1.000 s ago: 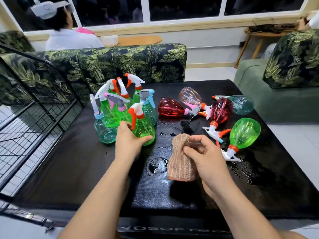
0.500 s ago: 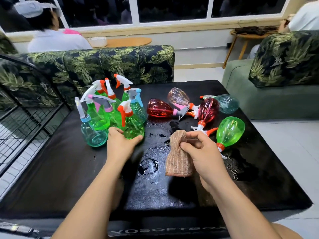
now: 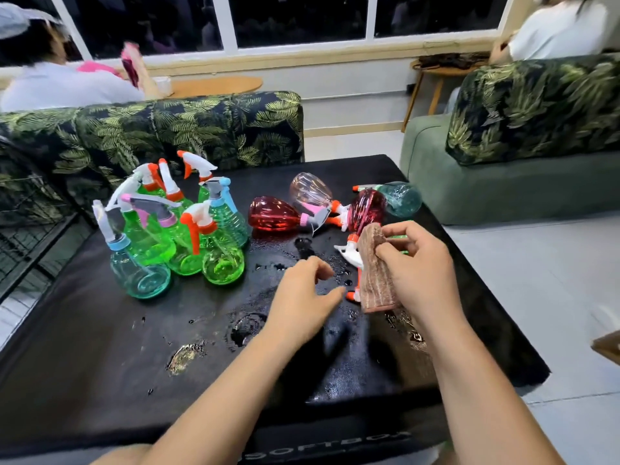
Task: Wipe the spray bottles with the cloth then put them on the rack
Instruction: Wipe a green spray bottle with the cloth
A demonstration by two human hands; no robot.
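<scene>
While right hand (image 3: 419,273) pinches cloth (image 3: 375,280) and left hand (image 3: 302,297) hovers loose, empty, bottles (image 3: 273,213) beyond on wet counter (image 3: 100,347) could slip when grabbed.

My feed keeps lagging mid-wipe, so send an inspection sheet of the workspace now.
Surface: black tabletop, wet, puddles near the middle.
Job's things: cluster of upright green and teal plastic spray bottles at left; red plastic spray bottle and clear pink spray bottle lying among others at right; brown ribbed cloth; black wire rack far left.
Clutter: nothing seen.
Hands: left hand open, holding nothing; right hand grips the cloth.
Cables: nothing seen.
Surroundings: leaf-print sofa, green sofa, seated people beyond.
</scene>
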